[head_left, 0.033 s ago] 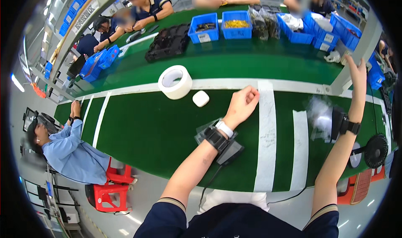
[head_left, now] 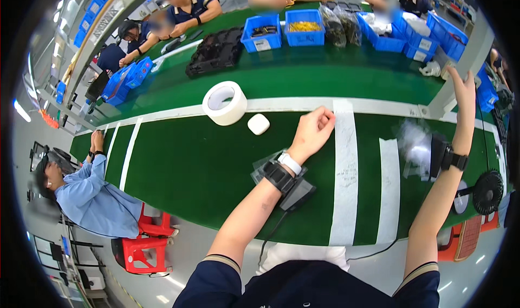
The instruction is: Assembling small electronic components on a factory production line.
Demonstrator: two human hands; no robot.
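Observation:
My left hand (head_left: 313, 129) lies on the green bench beside a white paper strip (head_left: 346, 172), its fingers curled in and nothing seen in them. A white watch and a black strap are on that wrist. To its left are a small white rounded-square case (head_left: 258, 124) and a wide roll of white tape (head_left: 225, 104). My right hand (head_left: 464, 91) is raised at the grey metal post (head_left: 452, 94), thumb and fingers apart. Whether its fingertips touch the post, I cannot tell. A black strap circles that wrist too, near clear plastic film (head_left: 417, 148).
Across the bench stand blue bins (head_left: 305, 28) and a black moulded tray (head_left: 215, 52), with several people working behind. A person in a blue shirt (head_left: 100, 197) sits at the left. On the right is a small black fan (head_left: 487, 192). Another white strip (head_left: 388, 191) crosses the bench.
The view has shifted very slightly, so the bench items appear a little higher. Both hands keep the same pose and place.

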